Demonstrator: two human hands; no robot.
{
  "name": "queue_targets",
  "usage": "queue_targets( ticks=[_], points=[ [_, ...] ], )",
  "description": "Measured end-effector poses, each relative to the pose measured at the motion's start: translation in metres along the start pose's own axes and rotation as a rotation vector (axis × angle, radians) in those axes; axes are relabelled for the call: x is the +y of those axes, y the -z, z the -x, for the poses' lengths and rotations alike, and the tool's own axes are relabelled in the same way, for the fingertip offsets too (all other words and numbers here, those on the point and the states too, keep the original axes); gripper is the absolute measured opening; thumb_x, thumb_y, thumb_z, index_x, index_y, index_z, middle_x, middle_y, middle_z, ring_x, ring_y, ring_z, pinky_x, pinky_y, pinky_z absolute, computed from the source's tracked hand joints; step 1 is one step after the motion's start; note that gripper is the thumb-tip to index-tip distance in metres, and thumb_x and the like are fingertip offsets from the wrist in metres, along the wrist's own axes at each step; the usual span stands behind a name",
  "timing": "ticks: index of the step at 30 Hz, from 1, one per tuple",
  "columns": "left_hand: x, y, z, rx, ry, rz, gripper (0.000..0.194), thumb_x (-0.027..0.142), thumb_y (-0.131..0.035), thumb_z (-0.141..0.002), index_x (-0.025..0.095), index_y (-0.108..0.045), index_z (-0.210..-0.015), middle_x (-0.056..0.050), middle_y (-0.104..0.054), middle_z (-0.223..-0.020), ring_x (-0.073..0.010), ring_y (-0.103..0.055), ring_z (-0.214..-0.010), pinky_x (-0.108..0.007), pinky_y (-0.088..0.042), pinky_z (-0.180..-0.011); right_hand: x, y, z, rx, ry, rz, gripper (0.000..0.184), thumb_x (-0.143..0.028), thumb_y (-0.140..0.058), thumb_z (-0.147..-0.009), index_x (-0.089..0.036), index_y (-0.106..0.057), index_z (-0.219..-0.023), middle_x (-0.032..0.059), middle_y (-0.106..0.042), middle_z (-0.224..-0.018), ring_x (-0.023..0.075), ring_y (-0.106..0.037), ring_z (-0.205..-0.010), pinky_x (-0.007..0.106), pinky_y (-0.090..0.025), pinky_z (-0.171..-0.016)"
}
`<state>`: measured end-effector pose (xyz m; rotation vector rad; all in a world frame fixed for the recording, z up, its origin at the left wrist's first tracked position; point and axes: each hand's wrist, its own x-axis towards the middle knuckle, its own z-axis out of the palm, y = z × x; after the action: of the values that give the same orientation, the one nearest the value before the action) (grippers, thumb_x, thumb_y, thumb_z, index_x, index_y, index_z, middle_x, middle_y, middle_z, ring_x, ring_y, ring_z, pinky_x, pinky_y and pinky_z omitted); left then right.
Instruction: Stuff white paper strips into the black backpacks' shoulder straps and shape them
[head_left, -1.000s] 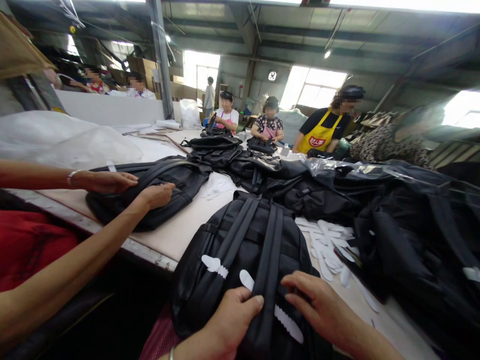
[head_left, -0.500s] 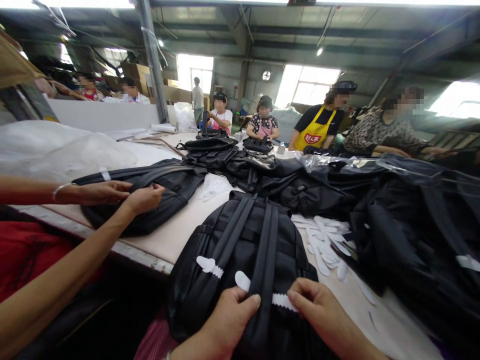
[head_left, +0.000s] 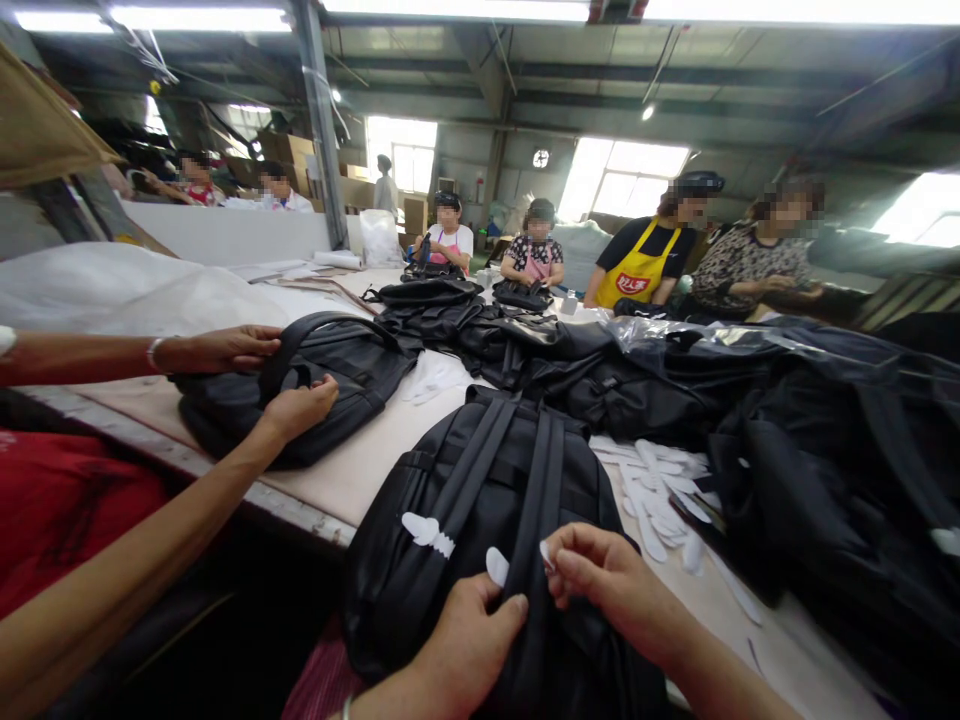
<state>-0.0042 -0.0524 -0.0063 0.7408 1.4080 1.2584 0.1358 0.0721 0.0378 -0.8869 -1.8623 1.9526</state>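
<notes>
A black backpack (head_left: 397, 500) lies in front of me with its two shoulder straps upward. My left hand (head_left: 476, 630) is closed on the right-hand shoulder strap (head_left: 541, 470), thumb on top. The rounded end of a white strip (head_left: 496, 566) sticks out beside that strap, above my left thumb. On the strap's other side, my right hand (head_left: 600, 585) pinches the strip's other end, raised off the bag; the part under the strap is hidden. Another white strip (head_left: 429, 532) with a toothed end is wrapped around the left-hand shoulder strap.
Loose white strips (head_left: 656, 500) lie on the table (head_left: 322, 490) to the right. Black bags (head_left: 615, 390) are heaped behind and right. At left, a co-worker's hands (head_left: 304, 405) handle another black backpack (head_left: 352, 390). Several people work across the table.
My right hand has moved up and left toward the strap, lifting the toothed strip end off the bag. At left, the co-worker's hands have moved apart, with a bag strap now raised.
</notes>
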Motion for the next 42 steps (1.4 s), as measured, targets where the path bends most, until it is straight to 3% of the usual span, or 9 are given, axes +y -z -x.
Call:
queue_targets(
  ticks=[2, 6, 13, 17, 22, 26, 31, 42],
  points=[
    [0.000, 0.001, -0.001, -0.001, -0.024, -0.028, 0.028, 0.027, -0.060, -0.082, 0.011, -0.073, -0.101, -0.007, -0.074, -0.094, -0.0268, -0.065, -0.096, -0.031, -0.049, -0.082, -0.004, -0.007, -0.002, 0.011, -0.025, 0.094, 0.025, -0.039, -0.067, -0.077, -0.016, -0.059, -0.080, -0.0014, -0.062, -0.064, 0.0109, -0.058, -0.057, 0.024, -0.049, -0.058],
    [0.003, -0.001, -0.001, -0.025, -0.106, -0.056, 0.024, 0.025, -0.058, -0.083, 0.013, -0.073, -0.097, -0.006, -0.074, -0.094, -0.0249, -0.065, -0.096, -0.029, -0.047, -0.085, -0.005, -0.023, -0.012, 0.069, -0.140, 0.233, 0.017, -0.029, -0.063, -0.073, -0.017, -0.058, -0.084, -0.0079, -0.054, -0.054, 0.0078, -0.051, -0.043, 0.017, -0.038, -0.038],
    [0.010, -0.004, 0.002, -0.032, -0.162, -0.096, 0.022, 0.020, -0.052, -0.084, 0.013, -0.072, -0.085, -0.006, -0.074, -0.090, -0.0236, -0.066, -0.091, -0.028, -0.048, -0.081, -0.013, -0.035, -0.032, -0.035, -0.272, 0.510, 0.041, -0.012, -0.055, -0.069, -0.015, -0.066, -0.107, -0.0081, -0.055, -0.047, 0.0084, -0.046, -0.033, 0.018, -0.036, -0.032],
    [0.004, -0.002, 0.000, -0.009, -0.159, -0.162, 0.021, 0.019, -0.052, -0.083, 0.013, -0.072, -0.086, -0.008, -0.073, -0.090, -0.0241, -0.066, -0.092, -0.028, -0.047, -0.082, -0.021, -0.036, -0.038, -0.077, -0.332, 0.499, 0.045, -0.007, -0.051, -0.065, -0.014, -0.068, -0.106, -0.0088, -0.052, -0.043, 0.0066, -0.041, -0.029, 0.016, -0.034, -0.030],
    [0.003, 0.000, -0.001, 0.001, -0.167, -0.200, 0.020, 0.019, -0.051, -0.084, 0.014, -0.071, -0.083, -0.006, -0.073, -0.088, -0.0222, -0.066, -0.089, -0.027, -0.047, -0.080, -0.012, -0.036, -0.039, -0.082, -0.323, 0.429, 0.026, -0.010, -0.048, -0.066, -0.016, -0.065, -0.085, -0.0081, -0.053, -0.041, 0.0062, -0.044, -0.029, 0.014, -0.035, -0.030],
    [0.006, 0.000, -0.001, -0.017, -0.175, -0.165, 0.021, 0.018, -0.050, -0.084, 0.015, -0.070, -0.079, -0.003, -0.073, -0.083, -0.0202, -0.066, -0.086, -0.025, -0.047, -0.078, 0.001, -0.035, -0.037, -0.050, -0.252, 0.334, 0.013, -0.017, -0.049, -0.072, -0.017, -0.059, -0.080, -0.0079, -0.053, -0.045, 0.0076, -0.047, -0.034, 0.015, -0.038, -0.031],
    [0.006, 0.000, -0.001, -0.020, -0.197, -0.146, 0.020, 0.016, -0.050, -0.083, 0.015, -0.070, -0.080, -0.002, -0.072, -0.084, -0.0193, -0.066, -0.087, -0.024, -0.046, -0.078, 0.008, -0.032, -0.034, -0.067, -0.204, 0.325, 0.012, -0.020, -0.051, -0.073, -0.017, -0.060, -0.080, -0.0075, -0.053, -0.046, 0.0076, -0.047, -0.035, 0.016, -0.038, -0.032],
    [0.005, -0.001, 0.002, -0.006, -0.181, -0.168, 0.019, 0.015, -0.051, -0.082, 0.015, -0.069, -0.080, -0.002, -0.072, -0.084, -0.0190, -0.065, -0.087, -0.024, -0.046, -0.079, 0.006, -0.033, -0.038, -0.055, -0.255, 0.241, 0.018, -0.023, -0.056, -0.070, -0.016, -0.058, -0.086, -0.0076, -0.053, -0.046, 0.0089, -0.050, -0.036, 0.017, -0.041, -0.033]
  ],
)
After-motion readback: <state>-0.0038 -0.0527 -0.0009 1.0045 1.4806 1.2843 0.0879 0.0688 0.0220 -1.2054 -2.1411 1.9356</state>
